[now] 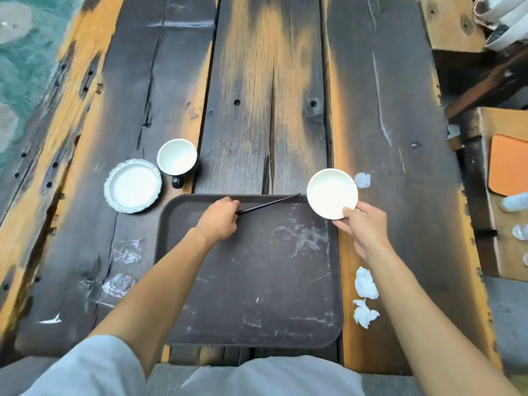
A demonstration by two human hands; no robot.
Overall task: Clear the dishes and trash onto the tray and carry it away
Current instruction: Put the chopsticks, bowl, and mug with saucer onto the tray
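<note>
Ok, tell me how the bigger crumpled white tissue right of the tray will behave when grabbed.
The crumpled tissue looks like thin soft paper, so it will probably squash and flop rather than keep its shape. It seems light for its bulk, so a brush could slide it across the wooden table. Being wadded, not round, it is unlikely to roll.

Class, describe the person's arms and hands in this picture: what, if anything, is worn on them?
The left forearm and right forearm are bare, with no sleeves in view. The left hand and right hand wear no gloves, and no watch, bracelet or ring shows. At the bottom edge, pale grey clothing covers the lap.
</note>
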